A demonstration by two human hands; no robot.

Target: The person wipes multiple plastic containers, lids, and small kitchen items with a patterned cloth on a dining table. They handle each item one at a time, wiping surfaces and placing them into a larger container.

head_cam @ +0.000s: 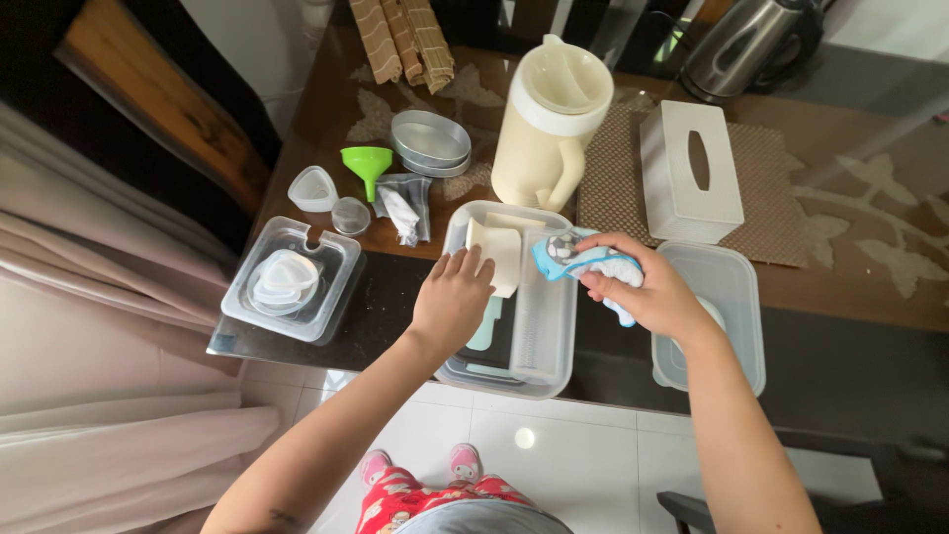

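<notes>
In the head view, the right hand (647,292) pinches a crumpled blue-and-white cloth (585,262) between thumb and fingers, just above the clear plastic container (554,346). Left of that grip, the left hand (452,300) rests spread open on the container's edge, fingertips touching a cream scoop (497,255).

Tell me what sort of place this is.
Probably a home kitchen or dining table: a cream pitcher, a steel kettle and clear food containers stand around the person's hands.

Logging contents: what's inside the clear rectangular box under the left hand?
In the clear box: a white scraper and a pale teal handle; the left hand covers what joins them.
</notes>
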